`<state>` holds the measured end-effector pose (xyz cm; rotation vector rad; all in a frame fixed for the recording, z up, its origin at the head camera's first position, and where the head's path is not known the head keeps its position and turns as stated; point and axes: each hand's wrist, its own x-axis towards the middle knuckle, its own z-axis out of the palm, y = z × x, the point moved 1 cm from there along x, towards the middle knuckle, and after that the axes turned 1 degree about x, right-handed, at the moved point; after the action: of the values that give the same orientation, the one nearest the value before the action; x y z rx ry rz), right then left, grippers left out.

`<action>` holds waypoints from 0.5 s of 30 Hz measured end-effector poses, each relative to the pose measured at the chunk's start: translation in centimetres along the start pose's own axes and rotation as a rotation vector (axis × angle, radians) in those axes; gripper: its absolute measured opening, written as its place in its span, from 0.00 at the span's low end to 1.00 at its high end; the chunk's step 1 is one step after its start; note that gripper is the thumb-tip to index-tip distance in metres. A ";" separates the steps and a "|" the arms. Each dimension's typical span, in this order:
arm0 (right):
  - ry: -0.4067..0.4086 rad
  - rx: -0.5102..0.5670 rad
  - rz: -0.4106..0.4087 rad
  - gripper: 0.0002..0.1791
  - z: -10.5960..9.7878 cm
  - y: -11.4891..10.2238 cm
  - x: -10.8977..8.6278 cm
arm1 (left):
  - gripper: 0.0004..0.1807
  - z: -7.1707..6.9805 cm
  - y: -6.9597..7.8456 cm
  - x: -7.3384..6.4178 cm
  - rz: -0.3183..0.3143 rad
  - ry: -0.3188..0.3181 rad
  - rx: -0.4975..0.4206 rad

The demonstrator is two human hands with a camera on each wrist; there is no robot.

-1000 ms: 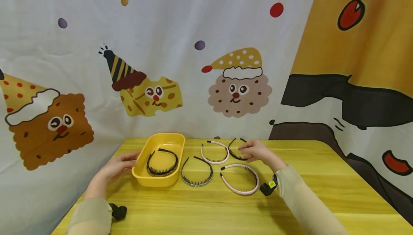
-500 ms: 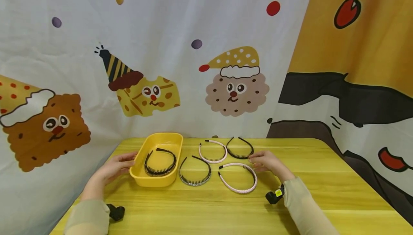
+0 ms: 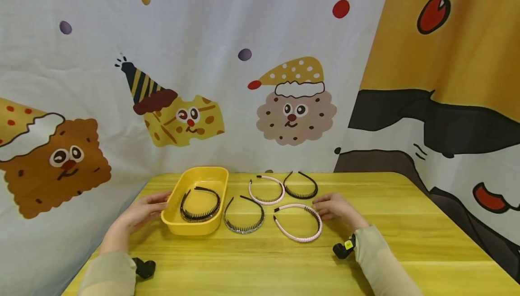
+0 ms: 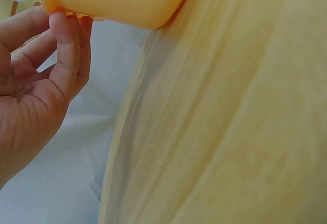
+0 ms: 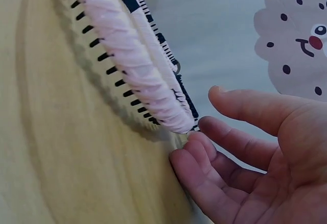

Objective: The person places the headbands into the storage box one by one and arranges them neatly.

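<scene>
My left hand [image 3: 140, 212] rests its fingertips against the outer left side of a yellow plastic basket [image 3: 195, 228]. In the left wrist view, the thumb and fingers [image 4: 66, 45] meet the basket's rim from below. Inside the basket lie black toothed headbands [image 3: 203, 217], a glittery one among them. My right hand [image 3: 335, 206] is beside the front pink headband [image 3: 310, 239], its fingers loosely bent and apart. The right wrist view has the fingertips right at the curve of this pink wrapped, black-toothed headband [image 5: 122, 50].
Behind lie a second pink headband [image 3: 280, 195] and a black headband [image 3: 301, 195]. A glittery black headband [image 3: 245, 230] lies just right of the basket. A printed curtain [image 3: 195, 61] rises at the far edge of the wooden table [image 3: 243, 264].
My right hand has moved from the black headband at the back toward me, to the side of the front pink headband. The left hand stays at the basket. The view has shifted slightly.
</scene>
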<state>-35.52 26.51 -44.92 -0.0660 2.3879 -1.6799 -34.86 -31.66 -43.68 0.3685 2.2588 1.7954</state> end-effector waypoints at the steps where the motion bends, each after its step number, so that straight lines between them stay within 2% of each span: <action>1: 0.002 -0.006 0.002 0.24 0.1 0.1 0.0 | 0.35 0.0 0.0 0.0 0.000 -0.001 0.001; 8: 0.026 -0.050 -0.005 0.23 0.7 0.2 0.0 | 0.35 -0.1 0.1 0.0 -0.004 -0.002 0.013; 15: 0.071 -0.144 -0.015 0.19 1.3 0.0 -0.1 | 0.35 0.2 0.3 -0.2 -0.005 0.003 0.000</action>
<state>-35.19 25.32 -45.34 -0.0486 2.5636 -1.5392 -34.62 -31.44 -43.43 0.3598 2.2597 1.7944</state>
